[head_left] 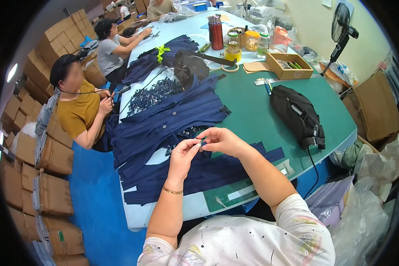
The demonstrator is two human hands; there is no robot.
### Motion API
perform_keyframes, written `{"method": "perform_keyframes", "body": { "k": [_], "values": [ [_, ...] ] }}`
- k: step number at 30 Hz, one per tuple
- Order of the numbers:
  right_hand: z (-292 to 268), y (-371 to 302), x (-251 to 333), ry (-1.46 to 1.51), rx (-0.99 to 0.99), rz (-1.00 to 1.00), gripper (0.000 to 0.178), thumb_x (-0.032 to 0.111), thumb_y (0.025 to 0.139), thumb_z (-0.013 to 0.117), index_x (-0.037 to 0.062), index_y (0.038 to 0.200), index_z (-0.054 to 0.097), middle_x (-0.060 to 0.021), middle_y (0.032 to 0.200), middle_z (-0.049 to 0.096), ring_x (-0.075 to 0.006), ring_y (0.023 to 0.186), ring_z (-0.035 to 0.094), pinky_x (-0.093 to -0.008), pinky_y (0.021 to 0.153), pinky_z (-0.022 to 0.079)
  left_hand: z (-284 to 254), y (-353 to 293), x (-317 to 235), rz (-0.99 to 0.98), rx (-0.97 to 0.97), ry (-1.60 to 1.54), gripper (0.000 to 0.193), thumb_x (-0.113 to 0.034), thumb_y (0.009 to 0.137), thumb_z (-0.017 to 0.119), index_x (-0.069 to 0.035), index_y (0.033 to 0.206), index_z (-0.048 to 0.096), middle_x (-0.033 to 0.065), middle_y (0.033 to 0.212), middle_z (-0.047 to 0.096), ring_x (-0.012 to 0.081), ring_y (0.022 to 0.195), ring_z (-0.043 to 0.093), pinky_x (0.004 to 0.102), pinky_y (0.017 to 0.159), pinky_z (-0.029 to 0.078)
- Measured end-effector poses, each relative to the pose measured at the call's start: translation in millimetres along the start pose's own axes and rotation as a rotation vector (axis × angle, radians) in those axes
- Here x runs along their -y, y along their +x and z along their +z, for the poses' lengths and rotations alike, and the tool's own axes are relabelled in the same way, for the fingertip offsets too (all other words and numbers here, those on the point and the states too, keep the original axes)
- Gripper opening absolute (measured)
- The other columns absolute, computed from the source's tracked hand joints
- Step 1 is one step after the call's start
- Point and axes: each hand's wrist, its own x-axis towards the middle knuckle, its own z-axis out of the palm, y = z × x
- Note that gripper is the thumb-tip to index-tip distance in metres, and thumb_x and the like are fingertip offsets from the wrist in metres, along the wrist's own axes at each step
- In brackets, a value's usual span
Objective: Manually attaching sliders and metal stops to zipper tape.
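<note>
Head view shows the long green-topped work table (270,111) filling the middle, with a broad heap of dark navy fabric strips (168,119) spread across its left half and trailing toward the near edge. A black fabric pouch bag with a strap (299,116) lies well apart to the right. Both forearms rise from the lower edge and meet above the strips. The left hand (184,155), a thin gold bracelet at its wrist, is raised with fingers curled, thumb and forefinger pinched together. The right hand (224,141) bends in from the right, its fingertips closing on the same spot. Between them sits a small dark slider-like piece (202,143) — both hands grip it, just above the navy heap. Its shape is too small to make out, and the fingers cover most of it. A scatter of small dark parts (188,132) lies just behind the hands, partly hidden by them.
</note>
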Motion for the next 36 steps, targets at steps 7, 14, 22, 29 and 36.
{"method": "perform_keyframes", "body": {
  "k": [7, 14, 22, 29, 36],
  "values": [
    [0, 2, 9, 0.118, -0.013, 0.004, 0.027, 0.002, 0.081, 0.068, 0.0026, 0.106, 0.059, -0.0013, 0.083, 0.064, -0.0068, 0.075, 0.060, -0.0204, 0.065, 0.048, 0, 6, -1, -0.003, 0.031, -0.109, 0.020, -0.002, 0.089, 0.058, 0.002, 0.108, 0.060, 0.0057, 0.100, 0.062, 0.0116, 0.087, 0.058, 0.0243, 0.082, 0.048],
    [3, 3, 7, 0.157, -0.073, -0.028, 0.025, 0.002, 0.080, 0.069, 0.0026, 0.104, 0.061, 0.0013, 0.079, 0.060, -0.0068, 0.072, 0.059, -0.0207, 0.067, 0.049, 5, 6, -6, 0.018, -0.013, -0.158, 0.024, 0.001, 0.087, 0.059, -0.001, 0.111, 0.054, 0.0050, 0.099, 0.061, 0.0112, 0.089, 0.058, 0.0245, 0.084, 0.047],
    [6, 1, 6, 0.110, -0.091, -0.065, 0.023, 0.001, 0.081, 0.067, 0.0037, 0.103, 0.066, 0.0029, 0.077, 0.059, -0.0045, 0.069, 0.057, -0.0189, 0.064, 0.047, -1, 3, -1, -0.030, -0.023, -0.145, 0.012, -0.003, 0.087, 0.062, -0.002, 0.099, 0.060, 0.0029, 0.091, 0.063, 0.0089, 0.085, 0.059, 0.0211, 0.080, 0.046],
    [7, 2, 4, 0.061, -0.113, -0.076, 0.025, 0.001, 0.080, 0.067, 0.0054, 0.105, 0.068, 0.0038, 0.075, 0.059, -0.0032, 0.069, 0.055, -0.0184, 0.062, 0.046, 0, 1, 0, -0.002, -0.086, -0.055, 0.011, -0.004, 0.088, 0.061, 0.000, 0.098, 0.062, 0.0038, 0.091, 0.064, 0.0084, 0.084, 0.058, 0.0209, 0.080, 0.045],
    [8, 6, 1, 0.047, -0.145, -0.031, 0.025, 0.001, 0.080, 0.067, 0.0036, 0.105, 0.068, 0.0002, 0.077, 0.063, -0.0050, 0.068, 0.057, -0.0197, 0.062, 0.047, 4, 2, -4, 0.016, -0.136, 0.029, 0.010, -0.004, 0.086, 0.064, 0.000, 0.096, 0.064, 0.0013, 0.088, 0.064, 0.0067, 0.081, 0.057, 0.0205, 0.075, 0.046]
  ]
}}
